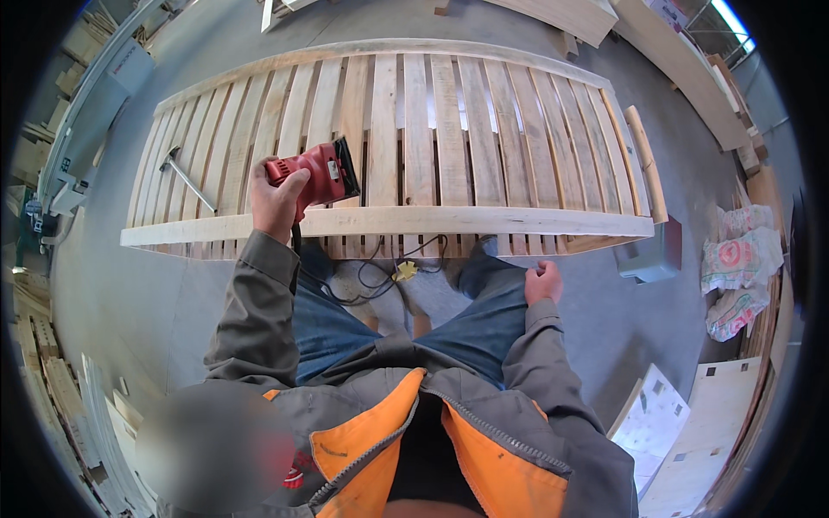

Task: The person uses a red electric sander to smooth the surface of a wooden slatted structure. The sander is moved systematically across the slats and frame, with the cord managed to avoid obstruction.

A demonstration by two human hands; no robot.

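My left hand (275,197) is closed round a red electric sander (318,175) with a flat black pad. It holds the sander over the near rail of a slatted wooden frame (389,221), with the pad turned toward the right. My right hand (544,282) is curled into a loose fist beside my right thigh, just short of the frame's near edge; nothing shows in it. On the slats to the left lies a hammer (192,181) with a metal head. A black cord (367,298) loops beneath the frame's near side, by a yellow socket block (404,271).
A grey-green case (654,255) stands on the floor by the frame's right end. White sacks (738,268) are piled farther right. Boards (691,432) lean at the lower right, and stacked timber (65,406) lines the left side. A large panel (682,73) lies at the far right.
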